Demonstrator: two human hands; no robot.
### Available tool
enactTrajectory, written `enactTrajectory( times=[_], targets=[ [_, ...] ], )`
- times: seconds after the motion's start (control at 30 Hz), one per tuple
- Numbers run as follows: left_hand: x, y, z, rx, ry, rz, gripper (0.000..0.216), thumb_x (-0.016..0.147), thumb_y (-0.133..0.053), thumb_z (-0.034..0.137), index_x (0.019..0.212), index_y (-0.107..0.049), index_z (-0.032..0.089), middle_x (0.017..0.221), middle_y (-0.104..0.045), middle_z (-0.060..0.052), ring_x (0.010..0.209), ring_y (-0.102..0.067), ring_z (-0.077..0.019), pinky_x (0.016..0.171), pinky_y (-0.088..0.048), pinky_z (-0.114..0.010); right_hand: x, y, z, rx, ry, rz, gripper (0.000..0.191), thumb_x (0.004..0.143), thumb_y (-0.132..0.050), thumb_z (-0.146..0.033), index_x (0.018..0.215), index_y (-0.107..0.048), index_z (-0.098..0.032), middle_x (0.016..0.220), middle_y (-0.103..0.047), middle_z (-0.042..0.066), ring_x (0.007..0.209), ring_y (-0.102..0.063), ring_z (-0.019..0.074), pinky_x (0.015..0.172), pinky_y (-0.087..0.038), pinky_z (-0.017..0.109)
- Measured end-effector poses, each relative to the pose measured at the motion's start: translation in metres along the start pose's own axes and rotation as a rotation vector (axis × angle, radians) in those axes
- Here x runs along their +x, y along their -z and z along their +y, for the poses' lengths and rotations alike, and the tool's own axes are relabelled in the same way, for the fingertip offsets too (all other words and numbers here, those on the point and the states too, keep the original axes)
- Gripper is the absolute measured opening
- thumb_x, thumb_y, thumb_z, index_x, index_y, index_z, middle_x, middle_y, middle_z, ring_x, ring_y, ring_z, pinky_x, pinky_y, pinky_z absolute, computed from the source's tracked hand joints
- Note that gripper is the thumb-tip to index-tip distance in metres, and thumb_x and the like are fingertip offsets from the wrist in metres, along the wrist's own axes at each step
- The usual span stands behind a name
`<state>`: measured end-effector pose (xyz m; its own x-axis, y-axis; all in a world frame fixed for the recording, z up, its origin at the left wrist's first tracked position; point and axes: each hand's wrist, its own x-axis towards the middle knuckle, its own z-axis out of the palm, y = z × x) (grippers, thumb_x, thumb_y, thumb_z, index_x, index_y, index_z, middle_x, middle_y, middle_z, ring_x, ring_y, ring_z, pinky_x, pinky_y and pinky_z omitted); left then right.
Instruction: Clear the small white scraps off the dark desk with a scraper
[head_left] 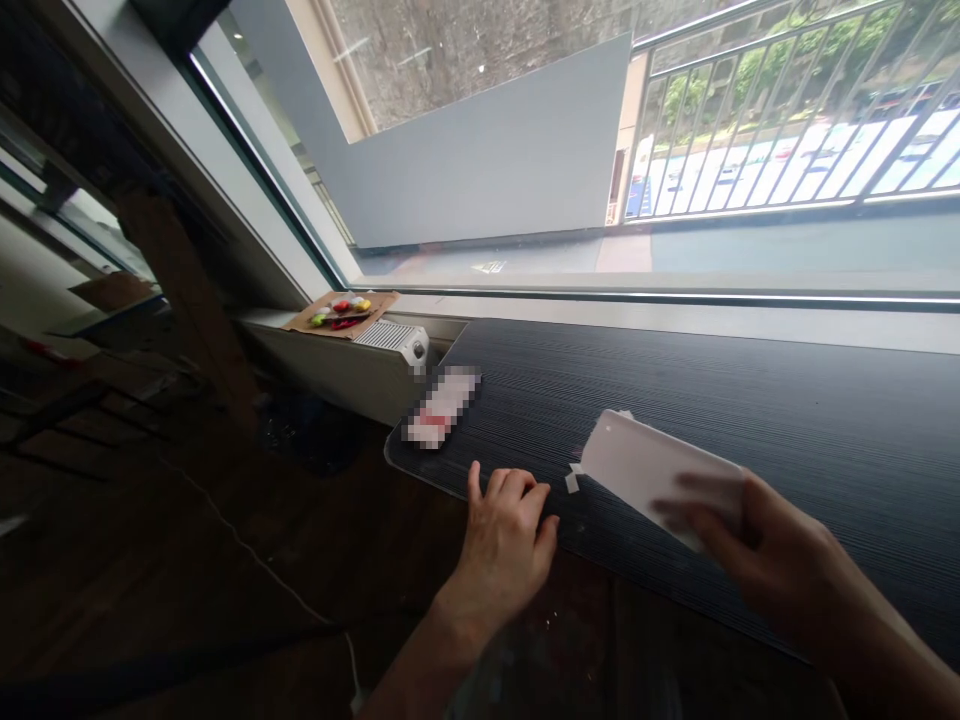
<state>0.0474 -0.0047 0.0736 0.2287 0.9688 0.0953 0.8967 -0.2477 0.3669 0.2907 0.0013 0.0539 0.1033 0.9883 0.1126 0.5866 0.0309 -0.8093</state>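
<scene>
My right hand [772, 540] grips a translucent white rectangular piece [637, 460] by its near right end. The thumb is on top, and the other fingers show dimly through it. This piece has rounded corners and a small dot near its far left corner; it is held tilted over the dark table [750, 400]. My left hand [510, 530] is at the table's front edge with fingers bent and apart, holding nothing. Small white scraps [572, 480] lie between the hands, by the piece's left end. Farther left on the table is a pixelated oblong item [442, 408], whose kind I cannot make out.
Beyond the table's left end, a white ribbed device [394, 340] sits on the ledge beside a cardboard piece [304, 318] bearing colourful small items [349, 310]. A large window [495, 180] runs behind the table. A white cable [262, 565] trails across the dark floor.
</scene>
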Motion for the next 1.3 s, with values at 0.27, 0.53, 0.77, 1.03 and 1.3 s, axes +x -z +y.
enactTrajectory(
  times=[0.27,0.53,0.77,1.03,1.3],
  targets=[
    [0.005,-0.003,0.001,0.023,-0.050,0.008,0.020,0.086,-0.058,0.013,0.104,-0.066,0.018,0.107,-0.066,-0.008,0.107,-0.059,-0.0262,0.112,-0.023,-0.069,-0.003,0.010,-0.001,-0.076,-0.046,-0.046,0.033,0.085,-0.053,-0.049,0.105,-0.067,-0.026,0.080,-0.078,0.004,0.068,-0.072,0.0242,0.057,-0.054,0.031],
    [0.002,-0.004,-0.001,0.054,-0.054,0.017,0.023,0.087,-0.057,0.014,0.107,-0.066,0.019,0.108,-0.066,-0.008,0.108,-0.060,-0.0259,0.111,-0.025,-0.068,-0.003,0.008,-0.007,-0.132,-0.037,-0.009,0.036,0.082,-0.054,-0.050,0.105,-0.066,-0.026,0.081,-0.078,0.005,0.068,-0.073,0.0252,0.056,-0.052,0.032],
    [-0.001,-0.004,-0.008,0.058,-0.055,0.029,0.026,0.087,-0.056,0.014,0.111,-0.065,0.018,0.108,-0.066,-0.008,0.108,-0.060,-0.0261,0.111,-0.025,-0.068,-0.016,0.019,-0.023,-0.221,-0.070,0.009,0.028,0.084,-0.049,-0.043,0.103,-0.065,-0.029,0.077,-0.077,0.003,0.062,-0.071,0.0252,0.057,-0.052,0.034],
    [-0.002,-0.007,-0.010,0.057,-0.071,0.041,0.025,0.088,-0.055,0.015,0.111,-0.065,0.018,0.108,-0.066,-0.008,0.108,-0.060,-0.0261,0.111,-0.024,-0.069,-0.010,0.001,-0.018,-0.138,0.012,-0.064,0.030,0.087,-0.050,-0.044,0.108,-0.063,-0.026,0.079,-0.078,0.003,0.067,-0.073,0.0239,0.060,-0.054,0.032],
    [-0.009,-0.006,-0.018,0.075,-0.061,0.087,0.025,0.087,-0.054,0.015,0.109,-0.066,0.021,0.106,-0.067,-0.008,0.104,-0.062,-0.0257,0.109,-0.028,-0.068,-0.031,0.036,-0.005,-0.223,0.059,-0.083,0.023,0.086,-0.053,-0.045,0.100,-0.065,-0.031,0.084,-0.080,0.001,0.066,-0.075,0.0245,0.051,-0.054,0.030]
  ],
)
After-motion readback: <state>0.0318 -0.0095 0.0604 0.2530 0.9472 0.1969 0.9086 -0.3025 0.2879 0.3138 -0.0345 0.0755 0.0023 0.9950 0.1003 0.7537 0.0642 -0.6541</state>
